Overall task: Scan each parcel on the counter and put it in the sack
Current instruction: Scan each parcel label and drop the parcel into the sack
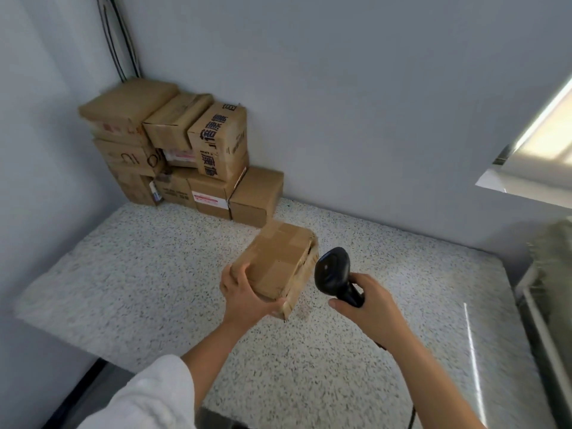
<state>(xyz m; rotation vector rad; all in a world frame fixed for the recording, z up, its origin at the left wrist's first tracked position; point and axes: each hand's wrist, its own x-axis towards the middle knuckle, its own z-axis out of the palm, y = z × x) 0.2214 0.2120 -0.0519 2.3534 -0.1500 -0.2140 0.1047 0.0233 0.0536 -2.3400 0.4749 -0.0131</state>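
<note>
My left hand (244, 294) grips the near corner of a taped brown cardboard parcel (275, 260) and holds it tilted just above the speckled counter (154, 274). Right beside it, my right hand (365, 301) grips the handle of a black barcode scanner (332, 270), whose head sits close to the parcel's right side. A stack of several more cardboard parcels (185, 153) stands in the far left corner against the wall. At the right edge is a blurred greenish shape (554, 267), perhaps the sack.
Grey walls close the counter on the left and at the back. Black cables (120, 35) run down the corner above the stack. The scanner's cord (411, 413) hangs below my right wrist. A metal-edged frame (538, 320) borders the counter's right side.
</note>
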